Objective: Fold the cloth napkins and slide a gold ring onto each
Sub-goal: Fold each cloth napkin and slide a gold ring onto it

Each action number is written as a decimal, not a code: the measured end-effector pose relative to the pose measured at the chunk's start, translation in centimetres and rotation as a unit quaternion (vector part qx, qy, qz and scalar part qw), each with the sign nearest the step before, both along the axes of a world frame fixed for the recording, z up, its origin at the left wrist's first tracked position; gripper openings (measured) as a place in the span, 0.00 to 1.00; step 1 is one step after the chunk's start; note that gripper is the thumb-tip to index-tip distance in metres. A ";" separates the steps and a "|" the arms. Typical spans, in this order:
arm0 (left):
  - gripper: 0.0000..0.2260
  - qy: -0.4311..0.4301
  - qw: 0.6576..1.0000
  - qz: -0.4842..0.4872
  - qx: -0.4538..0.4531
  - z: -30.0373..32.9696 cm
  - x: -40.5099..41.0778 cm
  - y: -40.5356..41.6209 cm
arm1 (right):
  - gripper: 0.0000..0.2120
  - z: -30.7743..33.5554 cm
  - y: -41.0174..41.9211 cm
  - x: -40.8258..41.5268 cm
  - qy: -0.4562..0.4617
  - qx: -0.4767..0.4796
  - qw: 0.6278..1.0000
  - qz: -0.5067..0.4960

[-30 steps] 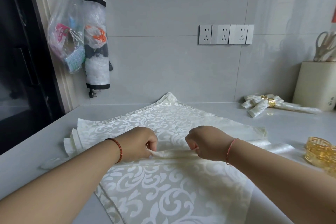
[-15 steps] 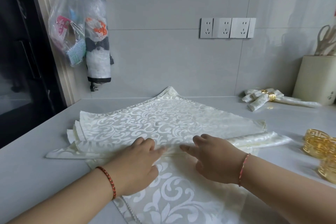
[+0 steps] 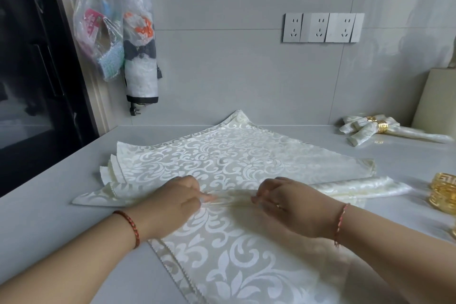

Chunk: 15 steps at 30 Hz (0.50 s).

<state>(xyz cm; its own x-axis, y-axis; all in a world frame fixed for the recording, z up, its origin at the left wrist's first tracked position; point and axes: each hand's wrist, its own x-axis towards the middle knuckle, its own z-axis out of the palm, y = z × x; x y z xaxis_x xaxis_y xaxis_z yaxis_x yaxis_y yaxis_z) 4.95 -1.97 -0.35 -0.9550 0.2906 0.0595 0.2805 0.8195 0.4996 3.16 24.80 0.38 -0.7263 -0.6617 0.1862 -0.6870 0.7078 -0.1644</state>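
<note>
A cream damask napkin (image 3: 237,249) lies spread on the grey counter, its far part gathered into a narrow pleated band (image 3: 229,198) running left to right. My left hand (image 3: 172,202) pinches the band at its left side. My right hand (image 3: 291,205) pinches it about a hand's width further right. More flat napkins (image 3: 222,155) are stacked behind the band. Loose gold rings (image 3: 444,192) sit at the right edge. Two folded napkins with gold rings (image 3: 377,127) on them lie at the back right.
The grey counter (image 3: 61,217) ends at a tiled wall with a row of sockets (image 3: 320,27). Plastic bags (image 3: 118,39) hang at the left by a dark window. A cream container (image 3: 436,99) stands at the far right.
Half a second ago both hands lay flat with fingers stretched on the fold. Now their fingers are curled and pinch the pleated band again, and the view has tilted down.
</note>
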 end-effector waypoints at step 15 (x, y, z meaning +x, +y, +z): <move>0.09 -0.119 0.975 0.043 -0.183 3.6 -5.5 -1.6 | 0.13 1.2 -3.9 -6.4 -0.143 0.036 0.983 -0.113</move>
<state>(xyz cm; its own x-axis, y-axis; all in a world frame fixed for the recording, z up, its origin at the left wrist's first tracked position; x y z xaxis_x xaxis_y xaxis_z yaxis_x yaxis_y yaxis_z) -0.50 -3.55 3.29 -0.9509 0.1685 -0.2597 0.1144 0.9708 0.2109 -3.20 20.93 1.61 -0.8717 -0.4820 -0.0888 -0.4444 0.8536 -0.2718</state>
